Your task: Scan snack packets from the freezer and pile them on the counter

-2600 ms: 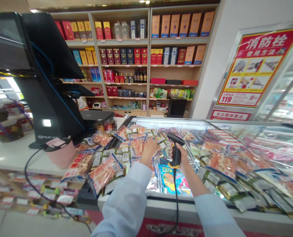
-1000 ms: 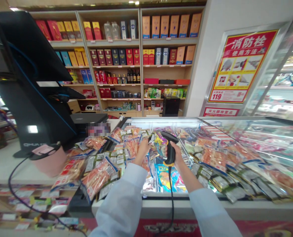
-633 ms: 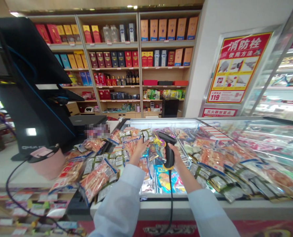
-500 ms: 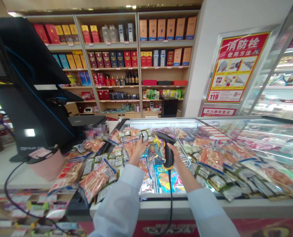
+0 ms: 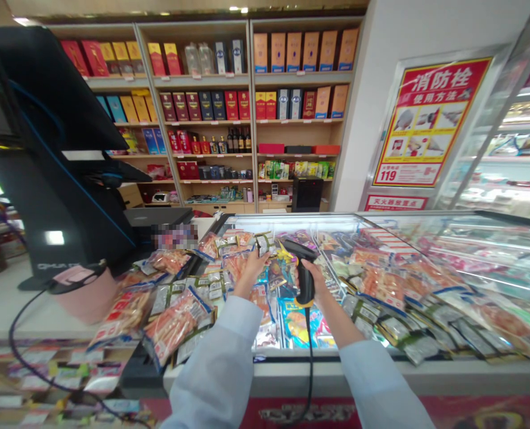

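My right hand (image 5: 317, 280) is wrapped round the handle of a black and yellow barcode scanner (image 5: 305, 286). The scanner's head points left, and its cable hangs down over the freezer's front edge. My left hand (image 5: 251, 271) is closed on a small silver and olive snack packet (image 5: 267, 241), just left of the scanner's head. Below both hands lies the glass top of a chest freezer (image 5: 336, 348), with colourful packs showing through it. Larger clear bags of orange-pink snacks (image 5: 179, 328) and more silver-olive packets (image 5: 419, 345) are heaped on either side.
A black checkout terminal (image 5: 63, 196) rises on the left, with a pink container (image 5: 86, 298) beside its base. Shelves (image 5: 206, 83) of boxed bottles line the back wall. A red and yellow fire hydrant sign (image 5: 432, 122) hangs at the right. Refrigerated shelves (image 5: 519, 161) stand farther right.
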{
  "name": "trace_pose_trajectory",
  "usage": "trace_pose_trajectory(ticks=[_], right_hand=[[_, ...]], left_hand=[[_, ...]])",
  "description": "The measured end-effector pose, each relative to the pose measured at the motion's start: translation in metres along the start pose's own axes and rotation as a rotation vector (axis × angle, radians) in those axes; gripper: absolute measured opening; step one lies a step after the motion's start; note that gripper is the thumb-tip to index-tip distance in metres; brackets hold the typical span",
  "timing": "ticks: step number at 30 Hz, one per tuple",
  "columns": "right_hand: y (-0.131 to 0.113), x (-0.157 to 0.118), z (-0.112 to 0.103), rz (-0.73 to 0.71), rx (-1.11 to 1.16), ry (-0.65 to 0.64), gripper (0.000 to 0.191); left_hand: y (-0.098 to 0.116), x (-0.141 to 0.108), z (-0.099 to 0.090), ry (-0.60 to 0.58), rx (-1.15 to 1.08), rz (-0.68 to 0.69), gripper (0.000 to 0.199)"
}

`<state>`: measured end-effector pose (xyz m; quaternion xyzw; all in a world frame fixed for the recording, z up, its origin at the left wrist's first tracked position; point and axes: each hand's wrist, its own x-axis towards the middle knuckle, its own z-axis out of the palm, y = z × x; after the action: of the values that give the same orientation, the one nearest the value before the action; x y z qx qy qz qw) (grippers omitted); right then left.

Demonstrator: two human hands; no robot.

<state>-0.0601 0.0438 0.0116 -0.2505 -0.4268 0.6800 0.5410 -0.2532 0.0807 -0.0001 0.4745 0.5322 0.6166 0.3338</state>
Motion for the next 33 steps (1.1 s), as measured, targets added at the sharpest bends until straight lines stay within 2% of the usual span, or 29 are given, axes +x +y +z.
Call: trace_pose_trajectory(ticks=[9,12,15,20,24,28,30,33], right_hand=[[0.001,0.001,-0.001,-0.008,-0.006,0.024,0.034],[0.002,0.001,-0.002,0.0,0.011,0.047,0.035],[0.002,0.001,-0.003,-0.004,0.032,0.057,0.033],[-0.004,-0.004,0.0,0.015,0.054,0.08,0.033],[-0.023,-0.017,-0.004,-0.017,0.069,0.089,0.038],[-0.062,-0.037,-0.017,-0.08,0.063,0.087,0.039],[-0.086,-0.049,-0.027,-0.121,0.061,0.109,0.04],[-0.12,-0.066,-0.05,-0.185,0.034,0.162,0.04]], left_hand=[[-0.002,0.001,0.0,-0.007,0.028,-0.012,0.036],[-0.005,0.002,0.0,-0.009,0.037,0.032,0.037],[-0.006,0.003,0.001,-0.009,0.05,0.068,0.033],[0.002,-0.001,0.001,0.008,0.126,0.049,0.025],[0.026,-0.01,0.0,0.033,0.15,0.094,0.031],[0.066,-0.022,0.007,0.042,0.187,0.261,0.037],[0.088,-0.029,0.018,0.008,0.171,0.299,0.037],[0.114,-0.042,0.048,-0.069,0.075,0.28,0.039]])
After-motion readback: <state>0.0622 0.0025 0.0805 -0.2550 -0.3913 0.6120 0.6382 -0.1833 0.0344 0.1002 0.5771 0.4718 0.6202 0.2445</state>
